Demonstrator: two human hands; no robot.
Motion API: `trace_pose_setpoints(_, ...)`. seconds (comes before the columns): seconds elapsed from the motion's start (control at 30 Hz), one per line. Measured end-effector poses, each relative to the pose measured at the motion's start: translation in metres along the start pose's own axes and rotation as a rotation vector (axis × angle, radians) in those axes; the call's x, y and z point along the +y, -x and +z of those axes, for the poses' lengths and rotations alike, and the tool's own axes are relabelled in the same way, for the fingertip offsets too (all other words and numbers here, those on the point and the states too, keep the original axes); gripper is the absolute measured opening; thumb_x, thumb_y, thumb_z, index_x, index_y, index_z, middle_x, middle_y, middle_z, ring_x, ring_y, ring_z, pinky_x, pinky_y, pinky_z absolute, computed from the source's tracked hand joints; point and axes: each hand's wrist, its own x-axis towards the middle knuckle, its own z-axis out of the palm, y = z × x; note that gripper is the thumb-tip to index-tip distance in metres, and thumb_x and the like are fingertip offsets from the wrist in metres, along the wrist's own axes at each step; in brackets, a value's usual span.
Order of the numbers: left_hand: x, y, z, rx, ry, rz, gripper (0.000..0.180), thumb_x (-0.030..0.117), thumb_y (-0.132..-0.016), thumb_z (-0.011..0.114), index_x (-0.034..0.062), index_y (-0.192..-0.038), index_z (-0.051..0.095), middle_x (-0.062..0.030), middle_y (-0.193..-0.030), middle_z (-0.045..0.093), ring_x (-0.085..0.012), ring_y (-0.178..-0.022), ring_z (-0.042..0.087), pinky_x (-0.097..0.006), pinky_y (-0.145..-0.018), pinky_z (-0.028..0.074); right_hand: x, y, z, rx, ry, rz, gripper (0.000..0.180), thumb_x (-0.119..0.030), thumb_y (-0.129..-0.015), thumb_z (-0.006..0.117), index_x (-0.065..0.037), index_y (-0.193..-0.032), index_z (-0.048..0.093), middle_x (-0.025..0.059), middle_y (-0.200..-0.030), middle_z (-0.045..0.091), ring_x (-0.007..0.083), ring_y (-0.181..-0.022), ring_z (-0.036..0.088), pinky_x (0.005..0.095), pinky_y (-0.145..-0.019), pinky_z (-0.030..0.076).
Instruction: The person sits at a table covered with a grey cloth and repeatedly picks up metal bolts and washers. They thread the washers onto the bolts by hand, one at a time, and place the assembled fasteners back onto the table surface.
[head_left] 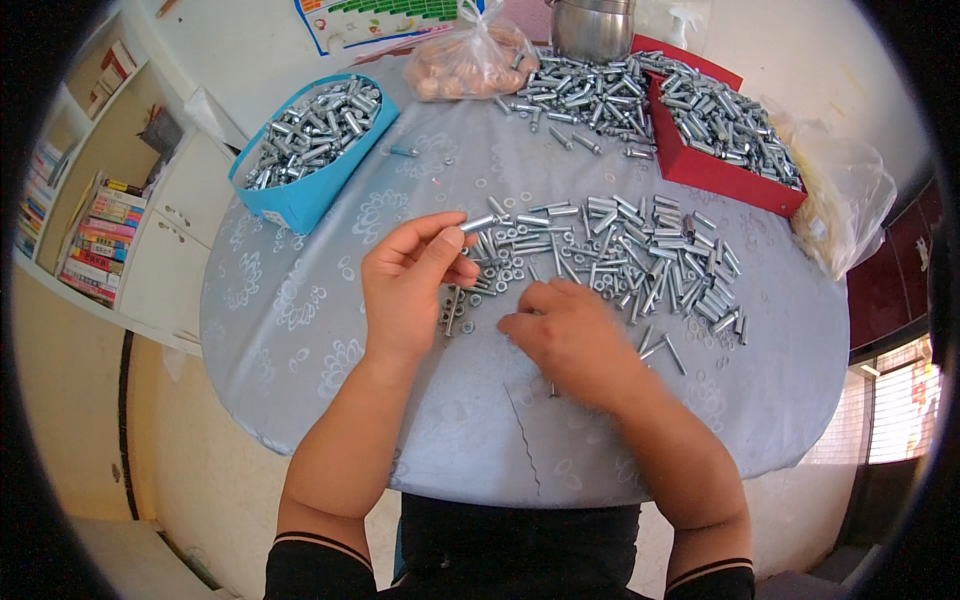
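Note:
My left hand (412, 275) is raised above the table, pinching a silver expansion bolt (479, 224) between thumb and index finger. My right hand (570, 335) is lower and to the right, fingers curled down at the near edge of the loose parts. Slight blur and the back of the hand hide whatever its fingertips hold. A hex nut (468, 327) lies to the left of those fingertips. Between and beyond my hands spread loose nuts (505, 273), washers and long bolts. Farther right lies a pile of metal sleeves (665, 245) mixed with bolts.
A blue box (300, 207) of metal bolts stands at the far left. Behind are a bag of eggs (470, 65), a heap of bolts (590, 95) and a steel pot (592, 30). A red box (690, 160) full of bolts sits right, beside a clear plastic bag (845, 200).

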Motion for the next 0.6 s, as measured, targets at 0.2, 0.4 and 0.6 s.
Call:
trace_pose_setpoints(0.2, -0.003, 0.004, 0.004, -0.062, -0.024, -0.038, 0.021, 0.008, -0.091, 0.060, -0.0016, -0.109, 0.065, -0.0118, -0.092, 0.069, -0.0139, -0.069, 0.064, -0.027, -0.060, 0.054, 0.013, 0.016, -0.030, -0.083, 0.017, 0.135, 0.012, -0.012, -0.078, 0.065, -0.007, -0.088, 0.066, 0.0091, -0.085, 0.059, 0.0289, -0.086, 0.060, 0.0394, -0.075, 0.049)
trace_pose_setpoints(0.4, -0.017, 0.010, 0.011, -0.231, -0.066, -0.117, 0.021, 0.007, -0.091, 0.063, -0.0010, -0.110, 0.066, -0.0090, -0.092, 0.069, -0.0134, -0.072, 0.065, -0.028, -0.063, 0.056, 0.027, 0.025, -0.052, -0.045, -0.348, 0.318, 0.018, -0.012, -0.081, 0.066, -0.003, -0.097, 0.066, 0.0117, -0.089, 0.064, 0.0259, -0.084, 0.063, 0.0355, -0.076, 0.050)
trace_pose_setpoints(0.6, -0.016, 0.012, 0.017, -0.264, -0.087, -0.189, 0.022, 0.007, -0.091, 0.062, -0.0016, -0.111, 0.066, -0.0098, -0.091, 0.069, -0.0146, -0.072, 0.066, -0.028, -0.063, 0.057, 0.034, 0.022, -0.042, 0.230, -0.793, 0.578, 0.021, -0.006, -0.086, 0.068, 0.000, -0.106, 0.065, 0.0037, -0.087, 0.066, 0.0092, -0.078, 0.060, 0.0238, -0.071, 0.048)
